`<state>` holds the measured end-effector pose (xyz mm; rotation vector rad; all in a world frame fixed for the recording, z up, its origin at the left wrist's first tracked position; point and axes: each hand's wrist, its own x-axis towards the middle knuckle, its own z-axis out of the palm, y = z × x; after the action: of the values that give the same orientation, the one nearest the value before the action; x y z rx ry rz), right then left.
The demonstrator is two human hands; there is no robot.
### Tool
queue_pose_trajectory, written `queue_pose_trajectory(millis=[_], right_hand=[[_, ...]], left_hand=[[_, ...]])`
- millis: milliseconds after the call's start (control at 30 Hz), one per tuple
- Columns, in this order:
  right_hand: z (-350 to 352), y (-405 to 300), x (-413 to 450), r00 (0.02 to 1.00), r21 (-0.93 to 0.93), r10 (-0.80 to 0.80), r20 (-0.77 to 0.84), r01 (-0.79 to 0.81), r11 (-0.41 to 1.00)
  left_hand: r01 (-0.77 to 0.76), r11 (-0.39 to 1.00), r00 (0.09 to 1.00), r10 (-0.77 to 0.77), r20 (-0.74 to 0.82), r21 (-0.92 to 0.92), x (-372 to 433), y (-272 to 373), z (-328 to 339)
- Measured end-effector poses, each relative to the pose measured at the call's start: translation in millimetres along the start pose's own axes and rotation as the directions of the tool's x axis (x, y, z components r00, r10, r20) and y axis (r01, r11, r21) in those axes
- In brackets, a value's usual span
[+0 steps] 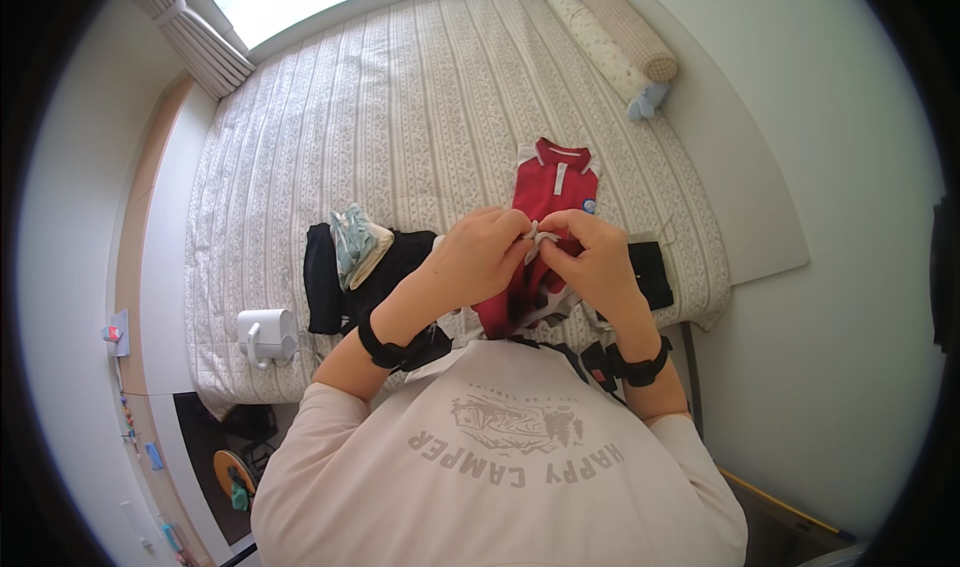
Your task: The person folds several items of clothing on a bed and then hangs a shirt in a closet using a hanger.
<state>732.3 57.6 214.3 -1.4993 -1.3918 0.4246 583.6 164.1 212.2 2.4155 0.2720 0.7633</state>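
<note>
Both hands meet at the front part of the bed, pinching a small piece of whitish cloth [538,240] between thumbs and fingers. My left hand [484,255] grips it from the left and my right hand [592,255] from the right. Beneath and around them hangs crumpled red, white and dark fabric [517,300]; whether the whitish piece belongs to it cannot be told. Just beyond lies a red polo shirt [540,192] with white shoulders, its collar pointing away from me. The lower part of the shirt is hidden by the hands. Each wrist wears a black strap.
Black garments [322,282] lie on the left, with folded light blue and cream cloth [356,244] on top. A white appliance with a handle [268,334] stands at the bed's left front. Another black garment [652,274] lies right. Rolled mats [615,26] lie along the headboard of the bed [420,79].
</note>
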Motion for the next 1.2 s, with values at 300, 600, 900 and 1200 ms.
queue_pose_trajectory(millis=[300,600,900,1200], right_hand=[[-2,14,2,0.973,0.253,0.204,0.109,-0.226,0.941],[-12,3,2,0.969,0.339,0.175,0.175,-0.226,0.913],[-3,23,2,0.955,0.515,0.189,0.227,-0.282,0.809],[4,33,-3,0.967,-0.113,-0.043,-0.252,0.015,0.994]], left_hand=[[-0.030,0.997,0.999,0.032,-0.025,0.074,4,6,1],[-0.049,0.999,0.999,0.049,-0.002,0.007,3,-4,-4],[0.329,0.887,0.922,-0.228,0.313,-0.324,1,-11,1],[0.515,0.525,0.827,-0.513,0.231,-0.678,-19,-54,28]])
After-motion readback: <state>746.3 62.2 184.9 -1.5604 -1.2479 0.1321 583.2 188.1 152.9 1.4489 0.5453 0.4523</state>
